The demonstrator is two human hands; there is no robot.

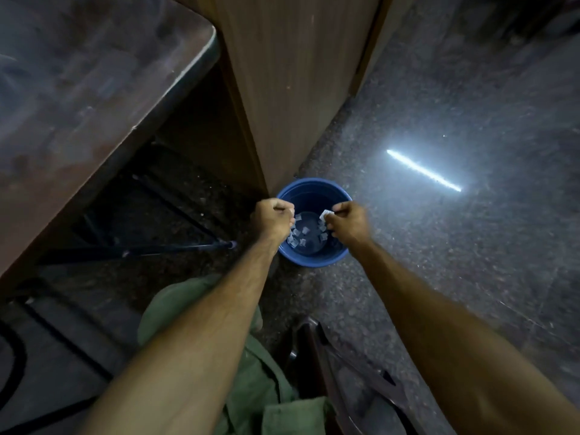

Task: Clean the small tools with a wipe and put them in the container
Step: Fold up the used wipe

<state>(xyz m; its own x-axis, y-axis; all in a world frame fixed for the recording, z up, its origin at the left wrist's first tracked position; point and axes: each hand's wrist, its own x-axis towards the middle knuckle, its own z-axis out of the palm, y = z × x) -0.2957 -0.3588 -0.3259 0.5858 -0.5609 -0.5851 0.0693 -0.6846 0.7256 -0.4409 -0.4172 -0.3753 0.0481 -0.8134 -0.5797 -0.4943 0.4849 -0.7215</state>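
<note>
Holding both fists over round blue plastic bucket [314, 257] on speckled floor [455, 246], near wooden cabinet corner [282, 105]. Left hand [273, 219] fingers curled closed, contents hidden. Right hand [347, 222] fingers pinch small white wipe scrap [325, 214] above bucket's right rim. Pale scraps [303, 235] litter bucket bottom.

Risks:
- no tool visible; fist may hide one, dropping it among waste
- scrap released near rim could land on floor
- dim, blurred view hampers aim

Blue bin [314, 259] upright on floor, small pale scraps [301, 235] seen inside.
A small white wipe piece [325, 214] is pinched above the rim.
</note>
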